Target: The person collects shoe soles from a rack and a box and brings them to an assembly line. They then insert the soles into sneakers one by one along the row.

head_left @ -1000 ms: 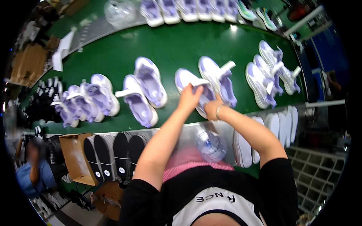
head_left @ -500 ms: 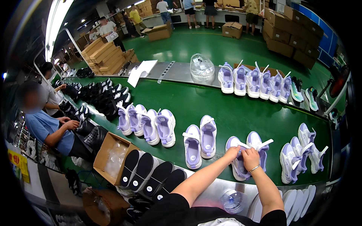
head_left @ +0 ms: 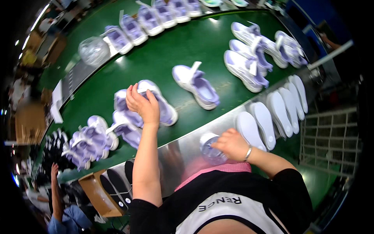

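Closest to the body, a clear plastic container (head_left: pixel 208 146) sits on the metal ledge (head_left: pixel 185 146). It looks light, so a tug at its rim could tip it over. The right hand (head_left: pixel 230 144) bends over its mouth with the fingers bunched; whether they grip anything there, I cannot tell. Just beside it, white insoles (head_left: pixel 247 130) lie in a row, and a sideways knock from that hand might push the nearest one askew.

Farther out, the left hand (head_left: pixel 143 103) is over two white-and-lavender shoes (head_left: pixel 166 109) on the green bench (head_left: pixel 194 48). Its thumb stands apart from loosely curved fingers, seemingly holding nothing; blur hides whether it touches either shoe. Catching a strap could drag one out of line. Beyond, a single shoe (head_left: pixel 202 91) stands apart, and similar shoes (head_left: pixel 150 21) line the far side.
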`<action>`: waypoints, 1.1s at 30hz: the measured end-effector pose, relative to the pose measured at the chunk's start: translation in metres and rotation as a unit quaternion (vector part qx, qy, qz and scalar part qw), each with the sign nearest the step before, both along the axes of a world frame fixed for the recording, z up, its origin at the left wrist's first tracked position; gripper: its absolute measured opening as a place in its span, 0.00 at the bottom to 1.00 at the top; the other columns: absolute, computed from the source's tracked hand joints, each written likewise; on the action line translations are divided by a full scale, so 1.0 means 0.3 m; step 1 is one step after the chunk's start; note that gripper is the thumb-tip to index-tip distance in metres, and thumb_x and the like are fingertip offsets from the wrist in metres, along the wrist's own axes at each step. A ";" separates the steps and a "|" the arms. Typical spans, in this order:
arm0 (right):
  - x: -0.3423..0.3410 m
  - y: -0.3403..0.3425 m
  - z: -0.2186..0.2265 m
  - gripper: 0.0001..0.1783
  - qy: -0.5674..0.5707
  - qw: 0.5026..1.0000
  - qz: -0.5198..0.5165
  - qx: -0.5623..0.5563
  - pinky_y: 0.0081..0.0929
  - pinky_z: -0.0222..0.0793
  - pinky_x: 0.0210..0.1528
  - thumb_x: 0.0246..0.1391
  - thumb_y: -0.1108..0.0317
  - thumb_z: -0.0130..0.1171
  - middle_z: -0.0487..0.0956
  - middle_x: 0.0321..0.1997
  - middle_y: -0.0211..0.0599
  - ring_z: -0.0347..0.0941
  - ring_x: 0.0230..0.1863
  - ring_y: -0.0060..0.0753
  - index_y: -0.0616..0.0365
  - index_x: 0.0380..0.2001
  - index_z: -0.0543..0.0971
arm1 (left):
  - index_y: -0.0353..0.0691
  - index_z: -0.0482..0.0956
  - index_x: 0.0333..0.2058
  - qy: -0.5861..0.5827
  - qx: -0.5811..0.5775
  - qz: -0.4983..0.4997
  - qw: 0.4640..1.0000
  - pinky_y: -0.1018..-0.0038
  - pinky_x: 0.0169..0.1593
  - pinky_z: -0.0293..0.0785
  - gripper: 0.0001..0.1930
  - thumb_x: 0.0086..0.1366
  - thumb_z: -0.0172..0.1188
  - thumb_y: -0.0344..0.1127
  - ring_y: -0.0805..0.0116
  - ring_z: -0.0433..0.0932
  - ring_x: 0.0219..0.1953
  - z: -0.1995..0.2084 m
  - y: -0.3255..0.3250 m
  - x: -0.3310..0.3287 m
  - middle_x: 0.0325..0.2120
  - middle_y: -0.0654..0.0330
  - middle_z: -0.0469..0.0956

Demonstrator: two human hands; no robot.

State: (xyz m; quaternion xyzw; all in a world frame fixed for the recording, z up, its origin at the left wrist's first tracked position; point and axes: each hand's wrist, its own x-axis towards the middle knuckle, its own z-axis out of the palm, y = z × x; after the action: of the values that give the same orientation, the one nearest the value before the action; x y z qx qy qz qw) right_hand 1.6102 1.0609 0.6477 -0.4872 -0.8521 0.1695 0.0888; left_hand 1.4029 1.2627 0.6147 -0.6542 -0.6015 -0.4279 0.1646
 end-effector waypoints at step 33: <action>0.277 0.264 0.058 0.15 0.213 0.874 -0.262 -0.349 0.27 0.63 0.25 0.39 0.60 0.52 0.73 0.19 0.39 0.69 0.21 0.30 0.64 0.20 0.75 | 0.34 0.73 0.31 -0.249 -0.436 -0.235 0.832 0.74 0.31 0.68 0.17 0.53 0.52 0.45 0.68 0.74 0.25 -0.113 -0.041 0.327 0.22 0.56 0.75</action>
State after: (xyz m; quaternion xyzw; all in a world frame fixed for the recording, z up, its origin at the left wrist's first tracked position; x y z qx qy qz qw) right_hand 1.6935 1.1402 0.6651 -0.6437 -0.5390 0.5266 0.1337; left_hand 1.5011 1.2504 0.5807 -0.6512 -0.5747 -0.2951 -0.3982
